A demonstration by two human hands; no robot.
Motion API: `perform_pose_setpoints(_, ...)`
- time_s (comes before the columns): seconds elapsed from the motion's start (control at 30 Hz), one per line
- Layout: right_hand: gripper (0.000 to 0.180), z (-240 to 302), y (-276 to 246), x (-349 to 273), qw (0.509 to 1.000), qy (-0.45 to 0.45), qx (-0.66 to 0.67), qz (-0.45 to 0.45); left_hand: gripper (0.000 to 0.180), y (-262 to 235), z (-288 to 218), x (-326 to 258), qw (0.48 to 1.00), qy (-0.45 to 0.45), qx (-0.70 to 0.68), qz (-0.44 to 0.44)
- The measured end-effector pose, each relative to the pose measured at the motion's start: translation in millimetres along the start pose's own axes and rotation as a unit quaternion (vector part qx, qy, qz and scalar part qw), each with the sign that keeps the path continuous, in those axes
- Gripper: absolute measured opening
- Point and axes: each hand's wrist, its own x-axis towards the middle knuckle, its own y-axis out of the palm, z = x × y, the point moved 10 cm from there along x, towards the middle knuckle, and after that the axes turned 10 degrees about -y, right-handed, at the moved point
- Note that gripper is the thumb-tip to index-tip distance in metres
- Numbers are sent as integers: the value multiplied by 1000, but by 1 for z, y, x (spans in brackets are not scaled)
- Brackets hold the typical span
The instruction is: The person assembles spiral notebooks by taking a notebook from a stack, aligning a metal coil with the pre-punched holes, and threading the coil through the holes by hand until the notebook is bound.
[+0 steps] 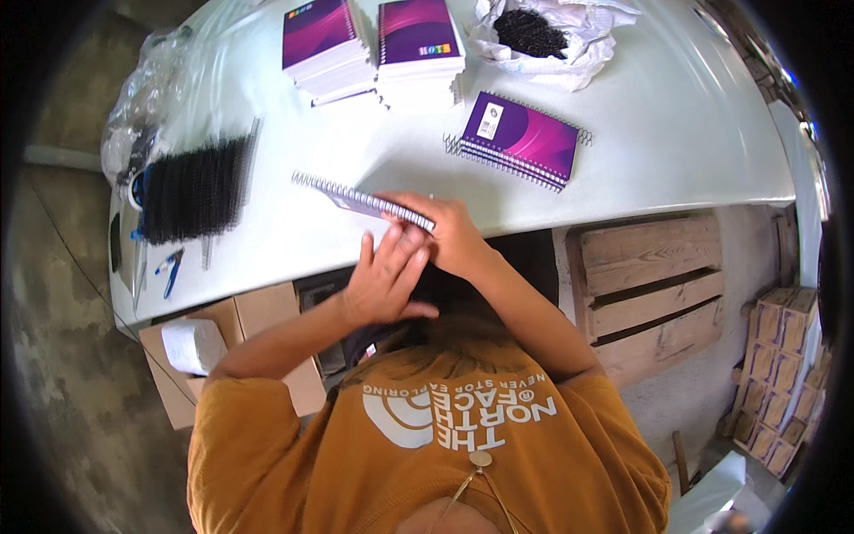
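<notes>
Over the table (658, 142): right hand (455, 238) holding coiled notebook (356, 201), left hand (381, 283) half-open against it; coiled pile (525, 142) looks done, black wires (196, 189) unused.

1. A white table (676, 169) with a glossy top spans the room.
2. Light lays soft pale streaks across its right side.
3. The floor (71, 356) at left is mottled grey-brown.
4. An open carton (167, 392) sits below the table's left front edge.
5. A slatted wooden pallet (654, 245) shows beyond the front edge at right.
6. Farther right, small boxes (772, 374) stand stacked.
</notes>
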Motion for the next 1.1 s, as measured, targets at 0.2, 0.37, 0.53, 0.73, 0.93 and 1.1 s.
perform_pose_setpoints(0.2, 23, -10, -4, -3, 996, -61, -65, -9, 40, -85, 5, 90, 993, -80, 48, -68)
perform_pose_setpoints(0.37, 17, -8, -8, 2, 997, 7, -79, 2, 31, -91, 22, 112, 990, -128, -37, 51)
perform_pose_setpoints(0.53, 17, -15, -8, 2, 995, 3, -97, -22, 27, -93, 15, 119, 995, -76, 24, 62)
perform_pose_setpoints(0.73, 18, -16, -8, 2, 995, 25, -94, 7, 28, -97, 12, 124, 993, -109, -2, 42)
perform_pose_setpoints(0.93, 16, -14, -7, 2, 994, -28, -105, -15, 22, -95, 12, 122, 993, -94, -25, 73)
perform_pose_setpoints(1.1, 18, -16, -2, 1, 994, 30, -90, 50, 20, -99, 8, 129, 990, -106, 12, 94)
